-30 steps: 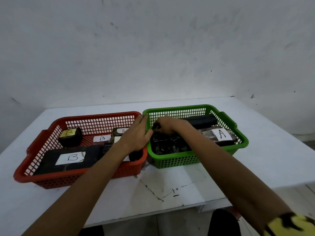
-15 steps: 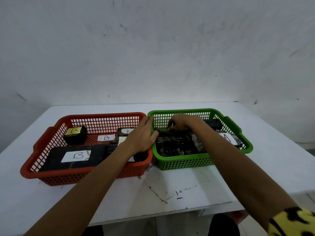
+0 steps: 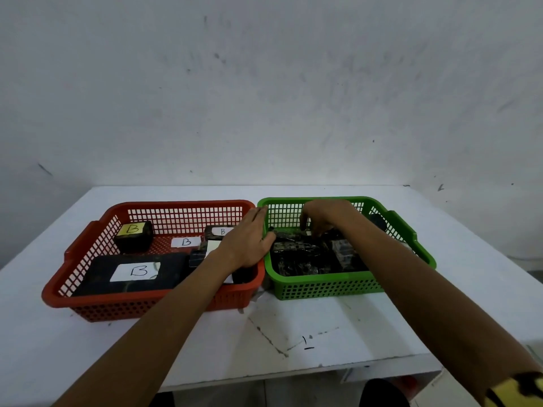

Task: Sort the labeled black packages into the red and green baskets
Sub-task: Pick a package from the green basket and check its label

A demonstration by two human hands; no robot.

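The red basket (image 3: 152, 301) on the left holds black packages labeled B: a large flat one (image 3: 97, 277), a small one with a yellow label (image 3: 133, 236) and a small one at the back right (image 3: 217, 232). The green basket (image 3: 323, 289) on the right holds crinkled black packages (image 3: 299, 259). My left hand (image 3: 246, 245) lies flat across the two adjoining rims, fingers stretched out and thumb at the green rim. My right hand (image 3: 326, 215) reaches into the back of the green basket, fingers curled down onto a black package (image 3: 289, 232). My right forearm hides the packages behind it.
Both baskets stand side by side on a white table (image 3: 293, 342) with scuff marks near its front edge. A white wall rises directly behind the table. A loose white B label (image 3: 185, 241) lies on the red basket's floor.
My right hand has shifted from the green basket's left front toward its back. The A label is now hidden behind my forearm. My left hand stays on the rims.
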